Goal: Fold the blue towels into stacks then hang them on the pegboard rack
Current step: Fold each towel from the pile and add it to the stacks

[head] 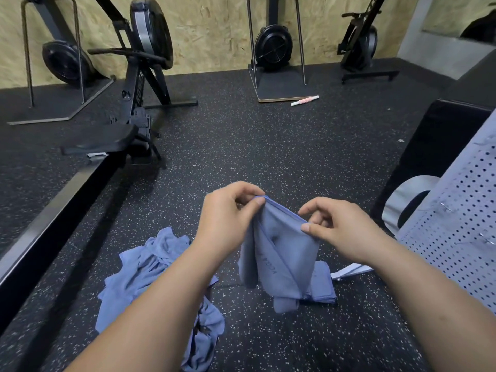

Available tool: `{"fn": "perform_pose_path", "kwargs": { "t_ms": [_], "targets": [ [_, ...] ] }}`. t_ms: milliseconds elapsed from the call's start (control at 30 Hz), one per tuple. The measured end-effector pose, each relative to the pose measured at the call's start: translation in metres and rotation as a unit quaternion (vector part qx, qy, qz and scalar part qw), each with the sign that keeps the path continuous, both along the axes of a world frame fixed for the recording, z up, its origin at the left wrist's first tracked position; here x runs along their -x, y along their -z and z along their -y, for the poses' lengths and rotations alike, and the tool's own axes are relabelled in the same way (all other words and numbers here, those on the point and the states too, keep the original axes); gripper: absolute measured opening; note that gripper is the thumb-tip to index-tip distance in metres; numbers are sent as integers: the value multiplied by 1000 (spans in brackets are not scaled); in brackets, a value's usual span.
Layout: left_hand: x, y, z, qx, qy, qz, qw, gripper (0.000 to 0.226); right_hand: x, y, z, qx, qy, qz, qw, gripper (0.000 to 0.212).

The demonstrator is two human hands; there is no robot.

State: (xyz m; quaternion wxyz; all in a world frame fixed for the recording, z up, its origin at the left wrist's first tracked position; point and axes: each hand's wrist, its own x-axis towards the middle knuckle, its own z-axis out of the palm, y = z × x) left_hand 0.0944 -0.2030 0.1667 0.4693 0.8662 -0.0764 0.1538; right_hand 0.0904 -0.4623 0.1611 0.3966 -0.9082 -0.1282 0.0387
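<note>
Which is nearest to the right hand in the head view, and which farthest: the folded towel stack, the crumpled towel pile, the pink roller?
1. folded towel stack, on the floor just below the right hand.
2. crumpled towel pile, further left.
3. pink roller, far ahead near the wall.

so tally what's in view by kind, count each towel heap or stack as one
blue towel lots: 3 (held towel, crumpled heap, folded stack)
flywheel machines: 4
pink roller stick: 1
pegboard rack: 1
total: 9
</note>
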Motion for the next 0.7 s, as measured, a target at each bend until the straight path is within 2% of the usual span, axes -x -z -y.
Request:
{"fn": "perform_pose_path", "kwargs": {
  "t_ms": [133, 300, 500, 633, 700],
  "targets": [
    [-9, -6, -20, 70, -79, 41, 994, 9, -4, -1, 21, 108, 18, 30, 994, 14],
    [-14, -13, -45, 107, -157, 87, 978, 8, -6, 9, 43, 239, 56, 66, 967, 15],
    [-14, -10, -58, 36, -190, 81, 978, 15, -9, 7, 60, 292, 143, 103, 940, 7],
    [-13, -11, -55, 24, -204, 80, 975, 11, -10, 2, 60, 351, 208, 112, 906, 26],
    [-12, -12, -55, 29, -205, 73, 976, 9, -8, 0, 59, 350, 249, 122, 895, 31]
  ]
}}
